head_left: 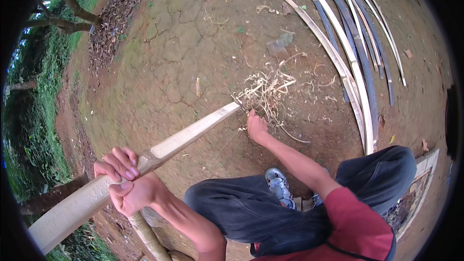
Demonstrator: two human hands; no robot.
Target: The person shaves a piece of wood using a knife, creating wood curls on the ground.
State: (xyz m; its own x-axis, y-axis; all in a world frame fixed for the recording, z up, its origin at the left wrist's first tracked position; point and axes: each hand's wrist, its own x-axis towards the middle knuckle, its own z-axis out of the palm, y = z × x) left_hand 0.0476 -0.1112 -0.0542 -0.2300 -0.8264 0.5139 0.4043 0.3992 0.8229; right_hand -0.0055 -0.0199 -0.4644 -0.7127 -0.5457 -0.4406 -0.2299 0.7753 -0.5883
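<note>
My left hand (128, 181) is wrapped round a long pale split bamboo strip (193, 133), thumb and fingers closing over it beside a node. The strip runs from the lower left, close to me, out to the middle of the view, where its far end looks narrow. At that far end my right hand (257, 124) is closed in a fist; a small dark edge shows between it and the strip's tip, but what it grips is mostly hidden. Just beyond lies a tangle of thin curly shavings (268, 89) on the ground.
Several long split strips, some pale (355, 75), some dark (369, 87), lie on the cracked earth at the right. A round pole (147, 237) is below my left hand. My bent knees flank a grey shoe (279, 186). A wooden frame (425, 179) is at lower right.
</note>
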